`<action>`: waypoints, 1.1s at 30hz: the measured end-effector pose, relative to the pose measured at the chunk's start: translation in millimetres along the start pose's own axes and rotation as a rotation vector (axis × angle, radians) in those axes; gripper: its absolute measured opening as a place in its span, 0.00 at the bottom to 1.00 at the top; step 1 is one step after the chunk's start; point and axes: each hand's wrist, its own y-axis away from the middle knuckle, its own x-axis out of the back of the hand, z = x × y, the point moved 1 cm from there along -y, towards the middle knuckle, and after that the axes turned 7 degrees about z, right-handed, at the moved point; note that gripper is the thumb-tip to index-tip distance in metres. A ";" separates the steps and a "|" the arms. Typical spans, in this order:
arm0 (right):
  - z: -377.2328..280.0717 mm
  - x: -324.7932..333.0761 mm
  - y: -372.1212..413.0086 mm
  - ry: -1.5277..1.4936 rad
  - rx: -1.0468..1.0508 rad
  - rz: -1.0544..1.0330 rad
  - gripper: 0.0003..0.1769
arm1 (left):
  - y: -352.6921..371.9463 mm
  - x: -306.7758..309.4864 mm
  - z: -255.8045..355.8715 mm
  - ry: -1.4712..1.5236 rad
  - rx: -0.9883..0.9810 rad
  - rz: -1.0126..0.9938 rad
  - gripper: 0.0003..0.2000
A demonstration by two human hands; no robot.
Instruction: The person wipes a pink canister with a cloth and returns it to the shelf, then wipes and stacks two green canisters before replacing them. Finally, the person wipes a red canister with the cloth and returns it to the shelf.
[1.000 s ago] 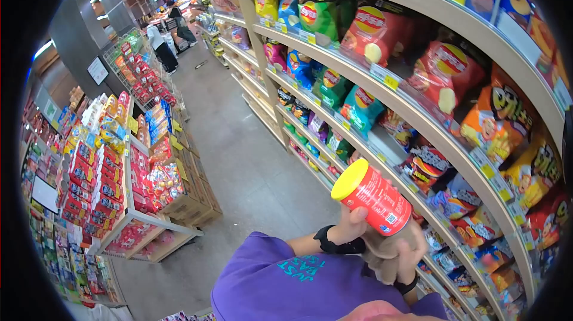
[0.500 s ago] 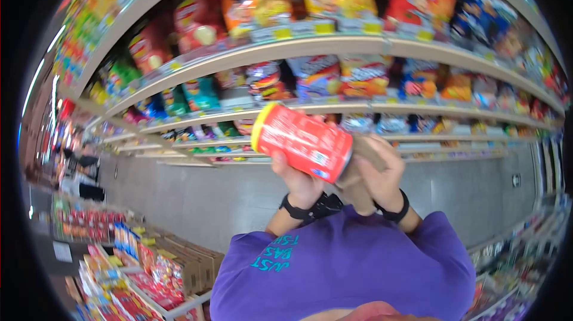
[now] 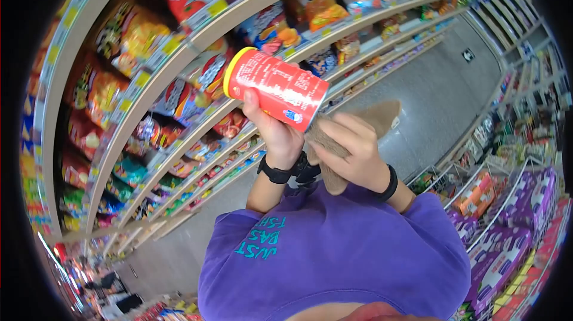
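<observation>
A red canister (image 3: 276,89) with a yellow lid and white print is held tilted in front of my chest. My left hand (image 3: 276,133) wraps round its side, the thumb lying on the printed wall. In my right hand (image 3: 352,148) a folded brown cloth (image 3: 328,142) is pinched, its loose ends spreading below and to the right. The cloth meets the canister's bottom end. A black band (image 3: 276,171) circles my left wrist, and a thinner one (image 3: 389,182) my right.
Shelves (image 3: 197,40) packed with snack bags curve across the top and left. Grey floor (image 3: 430,106) shows beyond my right hand. Racks with purple packages (image 3: 498,255) stand at the lower right. At the lower left, figures and goods are blurred.
The view has swung round, so the shelves now slant and the right-hand racks show more. The canister sits higher and further left in view. Both hands keep hold of canister and cloth.
</observation>
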 end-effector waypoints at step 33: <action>263.0 187.3 -75.9 -0.361 -0.911 0.544 0.11 | -172.6 -234.4 -278.4 -0.173 0.153 -0.730 0.39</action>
